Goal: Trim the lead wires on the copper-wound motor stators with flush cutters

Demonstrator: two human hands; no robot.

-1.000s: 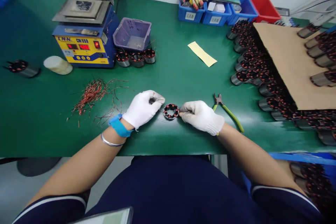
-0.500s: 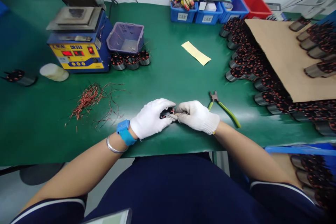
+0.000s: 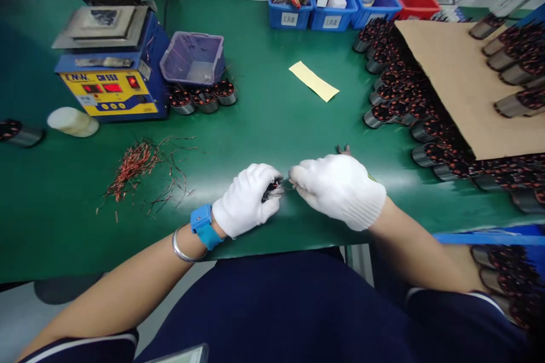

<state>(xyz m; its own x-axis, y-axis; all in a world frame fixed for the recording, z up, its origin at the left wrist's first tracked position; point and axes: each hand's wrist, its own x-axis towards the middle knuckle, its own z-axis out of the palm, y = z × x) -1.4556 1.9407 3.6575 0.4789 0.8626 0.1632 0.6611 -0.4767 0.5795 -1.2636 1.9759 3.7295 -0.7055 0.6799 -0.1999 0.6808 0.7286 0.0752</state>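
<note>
My left hand (image 3: 246, 199), in a white glove, is wrapped round a small motor stator (image 3: 272, 188) whose dark end and a few wires show between thumb and fingers. Just to its right, my gloved right hand (image 3: 340, 191) has its fingers pinched together. A thin wire (image 3: 288, 188) runs from the stator to those fingertips. Behind the right hand lie green-handled cutting pliers (image 3: 344, 150); mostly their jaws show, the rest is covered by the hand.
Copper wire clippings (image 3: 131, 170) lie on the green table (image 3: 255, 125) to the left. A blue-yellow solder pot (image 3: 113, 88) and purple bin (image 3: 191, 59) stand behind them. Rows of stators (image 3: 394, 96) and cardboard (image 3: 451, 85) fill the right. A yellow strip (image 3: 314, 81) lies mid-table.
My right hand has drawn slightly right from the stator and turned back-up, now covering most of the pliers. The left hand keeps its hold and has tilted the stator. The view has shifted a little.
</note>
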